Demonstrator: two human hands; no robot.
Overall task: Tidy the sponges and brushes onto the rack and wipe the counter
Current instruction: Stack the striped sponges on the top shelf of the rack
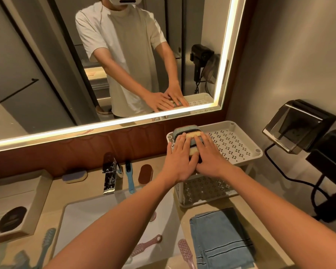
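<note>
A white two-tier rack (239,144) stands on the counter at the right, below the mirror. On the left end of its top shelf lies a row of sponges (184,132), blue-grey and cream. My left hand (177,160) and my right hand (209,154) lie flat on that row side by side, fingers spread over it. On the counter behind the sink lie a purple and cream sponge (75,176), a blue-handled brush (128,176) and a brown oval brush (145,174). Pink brushes (185,251) and a blue brush (47,239) lie near the sink's front.
A chrome tap (109,177) stands behind the white sink (89,220). A folded blue towel (221,237) lies on the counter in front of the rack. A beige tray (27,193) sits at the left. A black wall dispenser (299,127) and a hair dryer (330,158) hang at the right.
</note>
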